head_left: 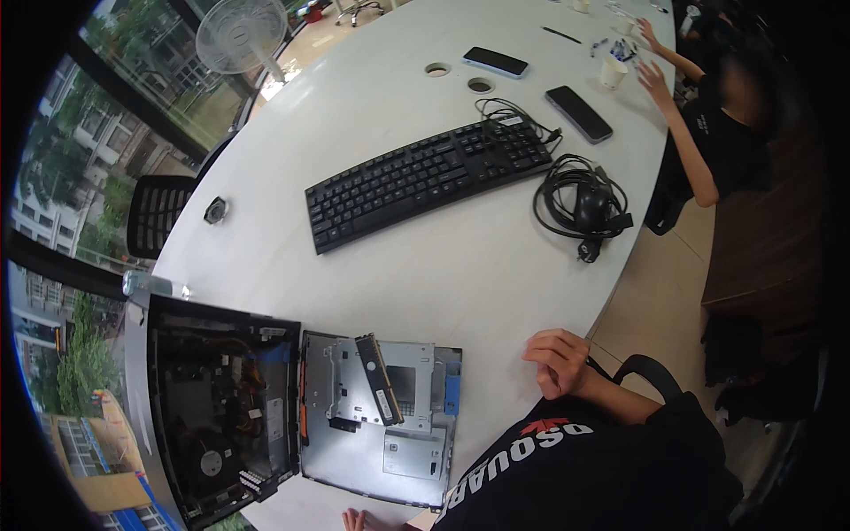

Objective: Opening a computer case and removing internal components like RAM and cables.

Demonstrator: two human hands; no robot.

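An opened desktop computer case [288,416] lies at the table's near left, its dark inside showing a round fan [211,462] and bundled cables. Beside it, the detached-looking metal cover and bracket [416,456] lie flat. Across that bracket rests a memory module [379,379], tilted. My right hand [560,361] is at the table's near edge, right of the metal piece, fingers loosely curled with nothing seen in them. At the bottom edge only some fingers of my left hand [356,520] show, stretched out below the metal piece; the rest is cut off.
A black keyboard [429,181] lies mid-table, with a coiled-cable mouse [591,208] on its right. Beyond are two phones [580,113], cable holes [481,85] and a paper cup [613,73]. A wristwatch [215,211] sits left. Another person [722,133] sits at the right.
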